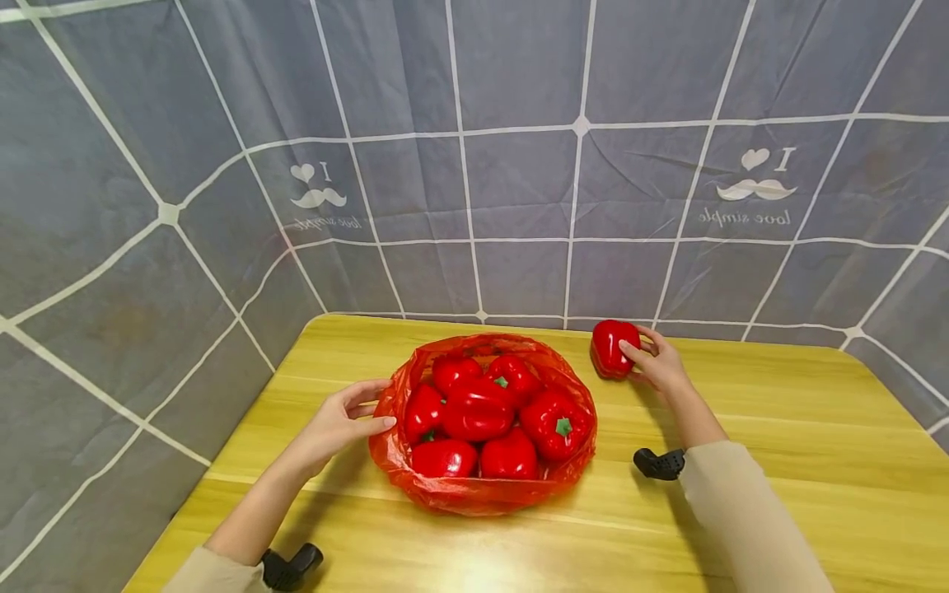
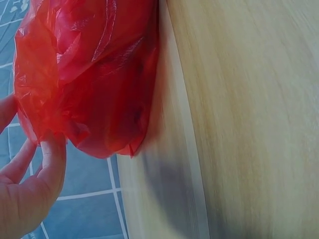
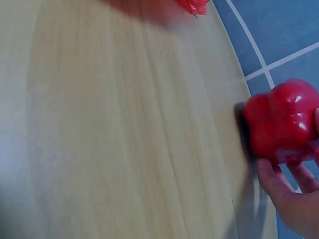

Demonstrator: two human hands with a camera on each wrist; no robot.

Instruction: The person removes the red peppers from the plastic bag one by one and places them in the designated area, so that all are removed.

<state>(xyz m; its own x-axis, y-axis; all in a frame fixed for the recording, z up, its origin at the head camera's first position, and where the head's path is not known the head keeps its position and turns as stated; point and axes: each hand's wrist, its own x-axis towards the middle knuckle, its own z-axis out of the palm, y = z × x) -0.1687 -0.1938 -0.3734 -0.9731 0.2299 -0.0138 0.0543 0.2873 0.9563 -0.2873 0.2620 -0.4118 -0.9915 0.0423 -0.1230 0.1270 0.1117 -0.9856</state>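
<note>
A thin red plastic bag (image 1: 482,498) stands with its mouth spread on the wooden table, several glossy red bell peppers inside. Two of them show a green stem end, including the bell pepper (image 1: 552,424) at the bag's right. My left hand (image 1: 344,424) pinches the bag's left rim between thumb and fingers; the left wrist view shows the film of the bag (image 2: 104,89) bunched at the fingertips. To the right of the bag, near the table's back edge, my right hand (image 1: 658,366) grips a single red bell pepper (image 1: 610,350), thumb over its near side and fingers behind it.
The yellowish wooden table (image 1: 786,412) runs back to a grey-blue curtain (image 1: 519,189) with white grid lines. Black wrist-worn devices (image 1: 660,464) show at both cuffs. Bare tabletop separates the bag from the right hand's pepper.
</note>
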